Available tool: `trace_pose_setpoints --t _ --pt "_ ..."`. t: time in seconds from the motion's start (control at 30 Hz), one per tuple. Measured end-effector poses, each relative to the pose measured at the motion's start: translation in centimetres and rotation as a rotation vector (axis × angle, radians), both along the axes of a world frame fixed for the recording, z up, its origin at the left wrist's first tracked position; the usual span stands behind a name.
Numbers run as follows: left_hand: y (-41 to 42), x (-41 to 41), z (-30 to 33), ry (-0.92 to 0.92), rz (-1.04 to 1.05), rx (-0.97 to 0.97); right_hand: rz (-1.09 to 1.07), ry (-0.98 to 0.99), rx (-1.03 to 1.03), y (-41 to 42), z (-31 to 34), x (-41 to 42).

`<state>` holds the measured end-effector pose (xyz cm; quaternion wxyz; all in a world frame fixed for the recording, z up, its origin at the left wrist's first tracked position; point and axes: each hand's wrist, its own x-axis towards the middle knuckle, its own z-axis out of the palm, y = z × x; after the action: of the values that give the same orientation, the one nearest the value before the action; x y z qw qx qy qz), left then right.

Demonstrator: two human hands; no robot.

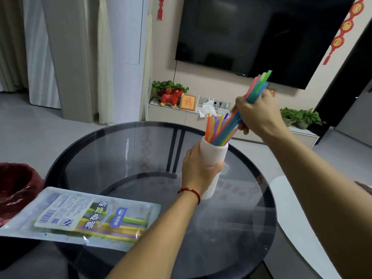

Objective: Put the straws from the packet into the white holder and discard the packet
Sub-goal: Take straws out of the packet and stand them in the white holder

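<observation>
A white ribbed holder (215,156) leans to the left on the round glass table (141,158), with my left hand (198,168) wrapped round its middle. Several coloured straws (214,125) stand inside it. My right hand (257,113) grips a bundle of coloured straws (258,85) above and to the right, their lower ends reaching into the holder's mouth. The straw packet (84,216) lies flat at the table's near left edge, with some straws showing through it.
A dark red bin (16,188) with a liner stands left of the table. A white rounded surface (291,218) lies close on the right. Behind are a TV, a low cabinet with plants and ornaments, and curtains.
</observation>
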<state>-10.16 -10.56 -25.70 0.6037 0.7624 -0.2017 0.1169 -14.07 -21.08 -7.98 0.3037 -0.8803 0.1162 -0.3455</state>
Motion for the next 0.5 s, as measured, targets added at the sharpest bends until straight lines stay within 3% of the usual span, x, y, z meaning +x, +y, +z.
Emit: trace_pose_setpoints --t 0.07,0.17,0.23,0.37,0.43,0.5 --pt "0.5 -0.4 -0.2 -0.015 0.012 -0.003 -0.028 0.079 -0.09 0.6 -1.4 0.8" --pt "1.3 -0.6 -0.5 -0.011 0.024 -0.027 -0.17 0.077 -0.379 1.3 -3.7 1.5" --pt "1.7 -0.5 -0.7 -0.002 0.019 -0.027 -0.091 0.098 -0.412 1.4 -5.4 1.9" --pt "1.7 -0.4 -0.8 0.013 0.046 -0.018 0.307 0.067 -0.023 1.3 -7.1 2.2" --pt "1.7 -0.2 -0.6 0.036 0.032 -0.039 0.33 -0.024 0.109 1.3 -6.7 2.2" --pt "1.7 0.0 -0.5 0.059 0.016 -0.05 0.274 -0.145 0.105 1.5 -5.7 2.2"
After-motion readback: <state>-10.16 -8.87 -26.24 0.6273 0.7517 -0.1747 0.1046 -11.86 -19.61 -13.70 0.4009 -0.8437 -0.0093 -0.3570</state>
